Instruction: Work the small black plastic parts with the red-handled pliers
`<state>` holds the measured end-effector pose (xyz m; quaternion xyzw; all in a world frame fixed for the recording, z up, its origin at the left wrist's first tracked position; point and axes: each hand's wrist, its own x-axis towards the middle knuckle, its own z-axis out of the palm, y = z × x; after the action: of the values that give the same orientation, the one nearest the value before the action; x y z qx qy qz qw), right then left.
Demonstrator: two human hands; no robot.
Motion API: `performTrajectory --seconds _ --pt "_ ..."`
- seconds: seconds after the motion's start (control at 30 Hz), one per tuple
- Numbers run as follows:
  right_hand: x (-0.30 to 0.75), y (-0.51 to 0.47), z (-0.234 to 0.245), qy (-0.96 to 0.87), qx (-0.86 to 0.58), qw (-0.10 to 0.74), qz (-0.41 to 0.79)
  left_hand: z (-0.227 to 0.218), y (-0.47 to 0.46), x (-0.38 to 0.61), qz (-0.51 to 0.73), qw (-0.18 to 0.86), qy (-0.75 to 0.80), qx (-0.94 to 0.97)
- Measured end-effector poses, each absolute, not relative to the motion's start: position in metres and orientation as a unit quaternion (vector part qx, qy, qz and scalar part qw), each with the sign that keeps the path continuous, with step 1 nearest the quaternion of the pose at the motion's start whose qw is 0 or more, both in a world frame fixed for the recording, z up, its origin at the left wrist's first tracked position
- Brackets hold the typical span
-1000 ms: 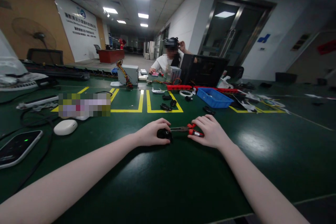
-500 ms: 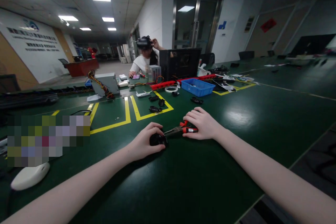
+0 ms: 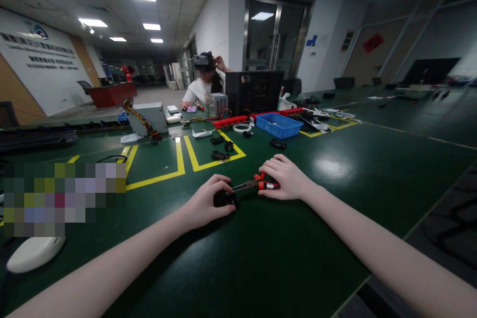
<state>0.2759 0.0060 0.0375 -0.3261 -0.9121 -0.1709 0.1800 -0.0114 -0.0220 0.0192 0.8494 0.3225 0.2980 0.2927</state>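
In the head view my left hand is curled round a small black object, low over the green table; its exact kind is hard to make out. My right hand grips long-nose pliers by their red and black handles. The metal jaws point left, and their tip meets the upper edge of the black object beside my left fingertips. Whether the jaws are closed on any part of it I cannot tell.
Beyond my hands lie several black cable bundles and a blue tray. Farther back stand a black computer case, a power supply unit and a seated person wearing a headset. A white rounded device sits at left.
The view has shifted slightly. Both hands keep their grips, and the pliers' tip stays at the black object.
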Motion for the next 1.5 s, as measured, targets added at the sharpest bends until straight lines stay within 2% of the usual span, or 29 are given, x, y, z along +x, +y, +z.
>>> performTrajectory --seconds 0.63,1.17,1.5 --pt "0.2765 0.0048 0.0369 -0.912 -0.309 0.179 -0.202 0.0181 -0.0217 -0.0105 0.3 0.28 0.339 0.846" --pt "0.2759 0.0002 0.035 -0.891 -0.3 0.21 -0.267 0.016 -0.019 -0.012 0.306 0.274 0.34 0.846" --pt "0.2736 0.0016 0.0361 -0.905 -0.321 0.207 -0.189 0.0118 -0.0172 -0.0105 0.327 0.27 0.329 0.843"
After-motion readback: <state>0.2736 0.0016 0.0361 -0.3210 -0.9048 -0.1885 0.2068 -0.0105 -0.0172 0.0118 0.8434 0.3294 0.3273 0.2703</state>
